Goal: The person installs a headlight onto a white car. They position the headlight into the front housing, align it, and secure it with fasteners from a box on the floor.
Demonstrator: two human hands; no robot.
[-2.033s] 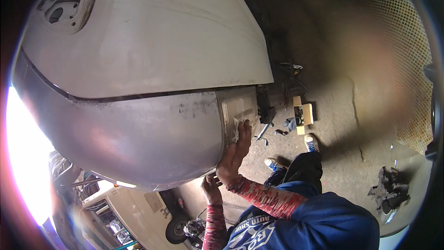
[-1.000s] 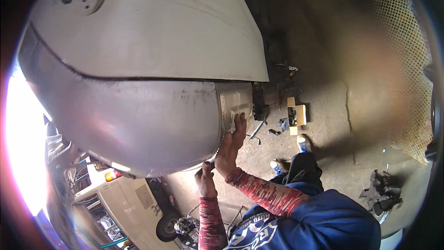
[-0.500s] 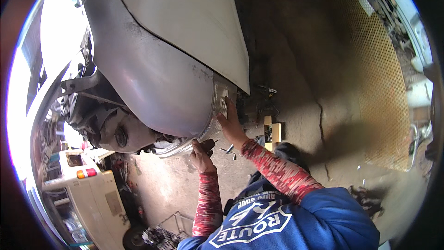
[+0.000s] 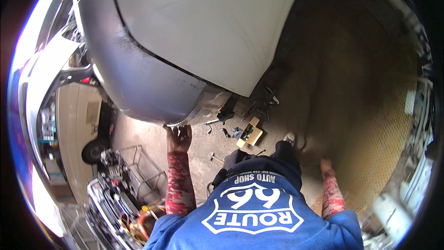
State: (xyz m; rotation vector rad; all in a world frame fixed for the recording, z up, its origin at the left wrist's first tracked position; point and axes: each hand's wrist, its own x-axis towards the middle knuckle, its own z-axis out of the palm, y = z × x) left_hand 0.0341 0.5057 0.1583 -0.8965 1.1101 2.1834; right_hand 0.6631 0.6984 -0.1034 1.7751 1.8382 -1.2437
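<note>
A clear-lensed vehicle lamp (image 4: 209,104) sits at the corner of the car, below the rounded grey body panel (image 4: 138,74). My left hand (image 4: 179,139) is raised to the lamp's lower edge, with its fingers bent against the strip of clear lens there. The thumb and fingertips meet the edge, and part of their contact is hidden by the panel. My right hand (image 4: 326,163) hangs away from the car at my right side, over the floor. It is small and smeared, so its fingers do not show clearly.
A larger pale body panel (image 4: 203,28) spans the top. On the floor lie an open cardboard box (image 4: 250,133) of small parts, a hammer (image 4: 216,158) and pliers (image 4: 273,96). Metal car parts (image 4: 111,203) stand at lower left. A yellowish perforated sheet (image 4: 393,129) is at right.
My right hand has left the lamp and swung down to my right side. My left hand remains at the lamp's edge. The view has shifted, bringing more floor parts into sight.
</note>
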